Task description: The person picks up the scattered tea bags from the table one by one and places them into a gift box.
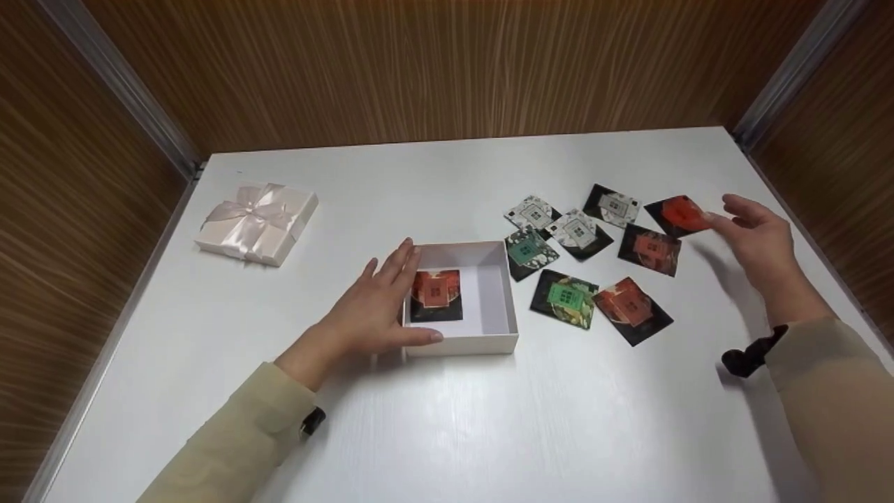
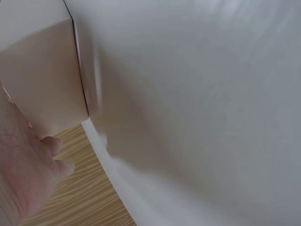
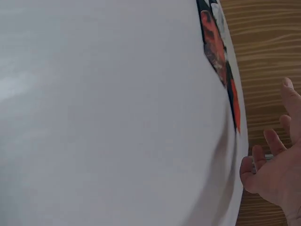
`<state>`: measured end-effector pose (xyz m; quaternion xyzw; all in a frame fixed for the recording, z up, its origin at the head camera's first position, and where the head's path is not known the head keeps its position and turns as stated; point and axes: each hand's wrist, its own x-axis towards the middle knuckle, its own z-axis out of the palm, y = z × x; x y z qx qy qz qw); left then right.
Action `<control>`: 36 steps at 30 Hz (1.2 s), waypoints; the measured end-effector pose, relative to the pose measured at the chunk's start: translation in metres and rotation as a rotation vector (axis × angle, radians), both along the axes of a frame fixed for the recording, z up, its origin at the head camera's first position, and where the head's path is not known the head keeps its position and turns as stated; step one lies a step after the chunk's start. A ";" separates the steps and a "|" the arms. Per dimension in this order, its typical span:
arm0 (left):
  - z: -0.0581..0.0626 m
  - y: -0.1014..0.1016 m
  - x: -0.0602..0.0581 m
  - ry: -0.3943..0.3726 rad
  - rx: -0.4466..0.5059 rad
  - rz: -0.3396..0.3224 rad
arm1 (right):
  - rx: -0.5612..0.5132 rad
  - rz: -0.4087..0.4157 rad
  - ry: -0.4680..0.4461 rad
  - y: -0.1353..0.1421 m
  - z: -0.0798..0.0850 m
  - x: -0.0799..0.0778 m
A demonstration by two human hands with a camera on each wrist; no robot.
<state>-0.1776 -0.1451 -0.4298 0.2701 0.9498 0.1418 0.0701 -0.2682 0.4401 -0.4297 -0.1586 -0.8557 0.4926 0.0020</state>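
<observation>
A white lidless box holds one red-and-black square packet at its left side. My left hand rests against the box's left side, fingers extended toward the back corner and thumb along the front wall. In the left wrist view, part of that hand shows beside the box wall. At the far right, my right hand hovers with loosely bent fingers, its thumb tip right at the edge of a bright red packet. Nothing shows in the palm of the right hand.
Several flat square packets lie right of the box: a green one, a red one, another red one and black-and-white ones. A pale gift-box lid with a ribbon bow lies at the back left. Wood-grain panels surround the table.
</observation>
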 end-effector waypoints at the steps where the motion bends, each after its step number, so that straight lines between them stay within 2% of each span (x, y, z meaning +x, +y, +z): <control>1: 0.000 0.001 0.000 0.003 0.002 -0.003 | -0.005 -0.003 -0.016 0.001 -0.002 0.000; 5: 0.000 0.002 -0.001 0.004 -0.004 -0.008 | -0.022 -0.001 -0.052 0.003 -0.008 -0.001; 9: 0.000 0.003 -0.001 0.009 -0.005 -0.006 | -0.036 0.015 -0.052 0.002 -0.011 -0.003; 18: 0.000 0.003 -0.002 0.015 -0.003 -0.013 | 0.001 0.101 -0.086 0.003 -0.016 -0.003; 25: 0.001 0.000 -0.001 0.007 -0.007 -0.001 | 0.123 0.140 -0.068 -0.002 -0.020 -0.006; 36: 0.000 -0.001 -0.001 0.006 0.005 0.003 | 0.246 0.187 -0.028 -0.007 -0.024 -0.011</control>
